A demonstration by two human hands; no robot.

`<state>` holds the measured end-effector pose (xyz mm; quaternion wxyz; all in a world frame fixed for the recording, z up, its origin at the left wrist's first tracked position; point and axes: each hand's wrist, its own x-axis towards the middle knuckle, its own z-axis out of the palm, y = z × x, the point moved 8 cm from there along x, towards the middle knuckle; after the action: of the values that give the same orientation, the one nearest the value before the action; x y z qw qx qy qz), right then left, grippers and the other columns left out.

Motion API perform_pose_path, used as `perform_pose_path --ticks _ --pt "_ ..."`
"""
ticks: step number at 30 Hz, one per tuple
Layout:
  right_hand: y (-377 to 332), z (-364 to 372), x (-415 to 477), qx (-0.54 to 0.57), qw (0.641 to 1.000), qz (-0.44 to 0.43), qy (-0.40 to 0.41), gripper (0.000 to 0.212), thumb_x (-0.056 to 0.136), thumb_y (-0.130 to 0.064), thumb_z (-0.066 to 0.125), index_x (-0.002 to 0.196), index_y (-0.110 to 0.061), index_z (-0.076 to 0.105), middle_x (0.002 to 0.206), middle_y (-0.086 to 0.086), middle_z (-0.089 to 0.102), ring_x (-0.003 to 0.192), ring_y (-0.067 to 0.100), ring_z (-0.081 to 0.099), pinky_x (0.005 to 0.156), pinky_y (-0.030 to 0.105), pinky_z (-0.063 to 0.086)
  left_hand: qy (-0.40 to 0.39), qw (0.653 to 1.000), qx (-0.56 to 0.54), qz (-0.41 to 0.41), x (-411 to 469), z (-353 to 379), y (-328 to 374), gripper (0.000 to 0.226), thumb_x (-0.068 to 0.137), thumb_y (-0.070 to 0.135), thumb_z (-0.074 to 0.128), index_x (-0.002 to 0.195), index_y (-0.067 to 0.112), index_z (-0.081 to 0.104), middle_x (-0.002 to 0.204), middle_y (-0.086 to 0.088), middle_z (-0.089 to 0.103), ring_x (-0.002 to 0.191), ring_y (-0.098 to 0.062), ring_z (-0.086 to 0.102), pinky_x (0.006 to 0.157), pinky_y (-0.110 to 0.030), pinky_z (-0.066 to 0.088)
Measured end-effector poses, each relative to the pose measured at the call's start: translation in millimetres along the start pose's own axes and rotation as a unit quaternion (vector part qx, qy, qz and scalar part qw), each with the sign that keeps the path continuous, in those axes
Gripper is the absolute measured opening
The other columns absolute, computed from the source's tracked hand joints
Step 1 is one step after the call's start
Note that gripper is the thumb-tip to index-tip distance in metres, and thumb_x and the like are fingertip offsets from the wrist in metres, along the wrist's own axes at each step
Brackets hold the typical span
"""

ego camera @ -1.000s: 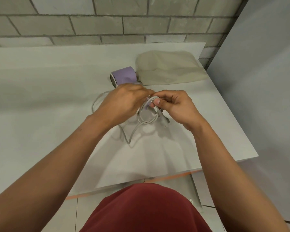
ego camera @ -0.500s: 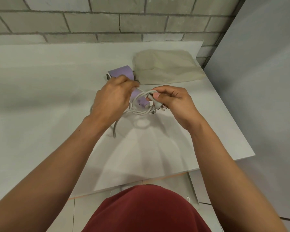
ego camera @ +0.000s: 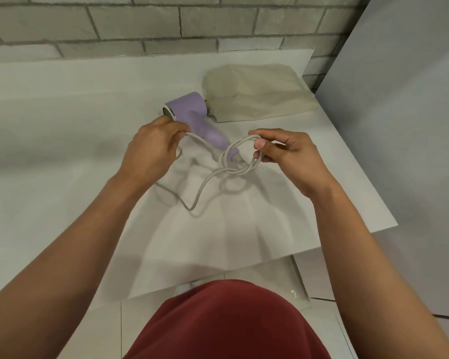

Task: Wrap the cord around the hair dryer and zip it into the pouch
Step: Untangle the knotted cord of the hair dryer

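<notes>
A lilac hair dryer (ego camera: 196,117) lies on the white table (ego camera: 62,125), nozzle to the left, handle pointing toward me. Its grey cord (ego camera: 205,183) runs from the handle end and loops above the table. My right hand (ego camera: 285,158) pinches a bundle of two or three cord coils just right of the handle end. My left hand (ego camera: 153,151) grips a stretch of cord left of the handle, beside the nozzle. One slack loop hangs down between my hands. A beige fabric pouch (ego camera: 254,90) lies flat behind the dryer, touching its rear end.
A grey brick wall (ego camera: 166,22) runs along the table's back. A grey panel (ego camera: 399,125) stands beyond the table's right edge. The table's near edge lies just ahead of my red shirt (ego camera: 226,325), with tiled floor below.
My hands have drawn apart: the left moved left off the dryer handle with a cord stretch, the right moved right with the coils. The handle now shows between them.
</notes>
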<state>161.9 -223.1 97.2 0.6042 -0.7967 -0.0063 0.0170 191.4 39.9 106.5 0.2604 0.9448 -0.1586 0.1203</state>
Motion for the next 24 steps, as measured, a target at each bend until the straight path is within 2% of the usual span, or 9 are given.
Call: perform_pose_path --ticks 3,7,10,13,16,18,19,21,24 --pt "-4 0 -1 -0.019 0.999 -0.021 0.020 0.022 0.099 -0.013 0.071 0.119 -0.018 0.078 0.098 0.008 0.077 0.087 0.025 0.074 0.090 0.040 0.062 -0.050 0.998 0.012 -0.024 -8 14 -18 0.025 0.104 0.018 0.053 0.118 0.021 0.073 0.112 -0.005 0.067 0.102 -0.034 0.065 0.085 -0.052 0.054" --pt "-2 9 -4 -0.051 0.998 -0.038 0.025 0.022 0.099 -0.013 0.070 0.119 -0.019 0.078 0.099 -0.007 0.077 0.088 0.026 0.073 0.086 0.040 0.061 -0.121 0.992 0.014 -0.031 -20 36 -39 0.025 0.104 0.015 0.054 0.115 0.021 0.075 0.106 -0.005 0.068 0.100 -0.033 0.064 0.085 -0.052 0.054" --pt "0 14 -7 -0.074 0.996 -0.045 0.037 0.022 0.100 -0.013 0.070 0.120 -0.019 0.077 0.103 -0.006 0.077 0.086 0.026 0.071 0.086 0.042 0.061 -0.158 0.987 0.005 -0.043 -29 50 -52 0.025 0.104 0.016 0.054 0.113 0.022 0.076 0.110 -0.002 0.071 0.106 -0.028 0.064 0.090 -0.046 0.053" --pt "1 18 -9 -0.081 0.994 -0.049 0.056 0.022 0.099 -0.014 0.071 0.120 -0.017 0.076 0.098 -0.001 0.076 0.083 0.024 0.072 0.084 0.045 0.061 -0.155 0.986 -0.020 -0.065 -36 62 -59 0.024 0.103 0.017 0.057 0.118 0.018 0.076 0.114 -0.003 0.076 0.107 -0.026 0.067 0.095 -0.038 0.051" --pt "3 20 -11 -0.078 0.992 -0.047 0.087 0.019 0.098 -0.014 0.072 0.117 -0.015 0.075 0.095 0.000 0.076 0.080 0.020 0.073 0.082 0.042 0.062 -0.160 0.982 -0.035 -0.091 -35 74 -61 0.029 0.105 0.031 0.056 0.128 0.022 0.070 0.113 -0.006 0.076 0.109 -0.032 0.067 0.093 -0.042 0.053" --pt "7 21 -12 -0.071 0.990 -0.039 0.113 0.016 0.097 -0.013 0.073 0.113 -0.013 0.074 0.092 -0.001 0.076 0.080 0.022 0.073 0.080 0.040 0.062 -0.184 0.977 -0.049 -0.092 -34 81 -56 0.038 0.107 0.042 0.047 0.135 0.022 0.063 0.119 -0.006 0.075 0.114 -0.034 0.064 0.094 -0.042 0.052" --pt "9 22 -12 -0.067 0.990 -0.036 0.122 0.015 0.097 -0.013 0.073 0.111 -0.012 0.074 0.091 -0.001 0.076 0.080 0.025 0.073 0.079 0.040 0.062 -0.178 0.979 -0.055 -0.080 -32 79 -51 0.043 0.108 0.046 0.043 0.139 0.021 0.060 0.126 -0.007 0.072 0.118 -0.033 0.063 0.097 -0.042 0.050" --pt "12 24 -14 -0.070 0.988 -0.031 0.132 0.013 0.096 -0.012 0.074 0.109 -0.011 0.075 0.091 -0.001 0.076 0.081 0.026 0.073 0.077 0.035 0.062 -0.098 0.991 -0.080 -0.036 -28 57 -34 0.047 0.109 0.048 0.039 0.141 0.020 0.057 0.138 -0.005 0.064 0.125 -0.030 0.058 0.102 -0.039 0.046" --pt "14 30 -16 -0.095 0.986 -0.024 0.136 0.012 0.096 -0.013 0.074 0.107 -0.012 0.077 0.092 -0.003 0.077 0.082 0.018 0.074 0.074 0.028 0.060 0.020 0.983 -0.166 0.072 -34 7 7 0.042 0.106 0.045 0.049 0.130 0.015 0.065 0.130 -0.003 0.063 0.118 -0.021 0.059 0.098 -0.030 0.047"
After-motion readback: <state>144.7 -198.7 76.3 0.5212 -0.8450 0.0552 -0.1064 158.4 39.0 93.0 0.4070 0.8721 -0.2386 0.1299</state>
